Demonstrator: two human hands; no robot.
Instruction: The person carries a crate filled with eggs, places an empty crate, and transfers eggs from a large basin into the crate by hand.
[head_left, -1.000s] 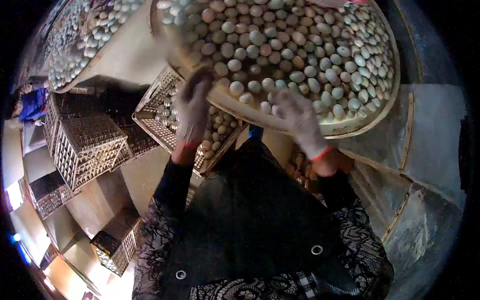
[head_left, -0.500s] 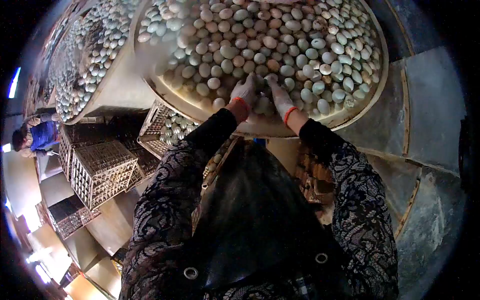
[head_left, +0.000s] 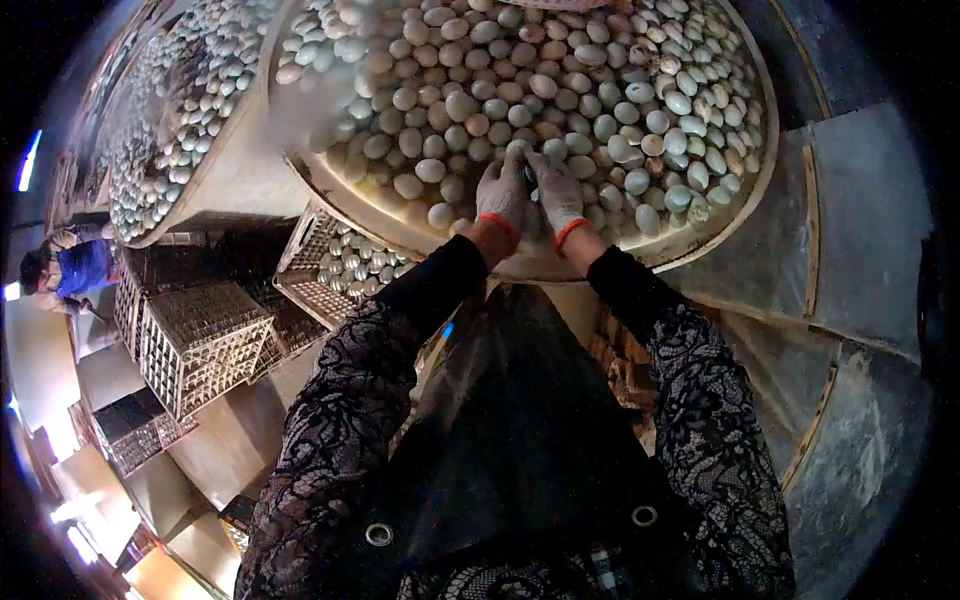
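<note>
"What's in the background?"

"On the left, slatted crates (head_left: 190, 350) stand stacked near a person in blue (head_left: 85, 272). A second tub (head_left: 225, 182) of eggs sits closer."

"And in front?"

"A broad, rounded tub (head_left: 375, 222), its near rim against or just before the apron (head_left: 520, 400). The eggs (head_left: 545, 87) spread loose inside it, side by side; I'd say its raised wall is there to stop them rolling off."

"How is the grip?"

"The left hand (head_left: 503, 192) and right hand (head_left: 558, 192) reach in over the near rim, gloved and close together, fingers forward and slightly bent. An egg shows at the fingertips, but I can't tell whether either has hold of it, or how far the fingers are parted."

"Why so close together?"

"Perhaps to share a small patch without knocking the neighbours."

"And that open crate (head_left: 308, 242)?"

"Left of the tub, below its rim, with more eggs inside; probably set there to be within arm's reach."
</note>
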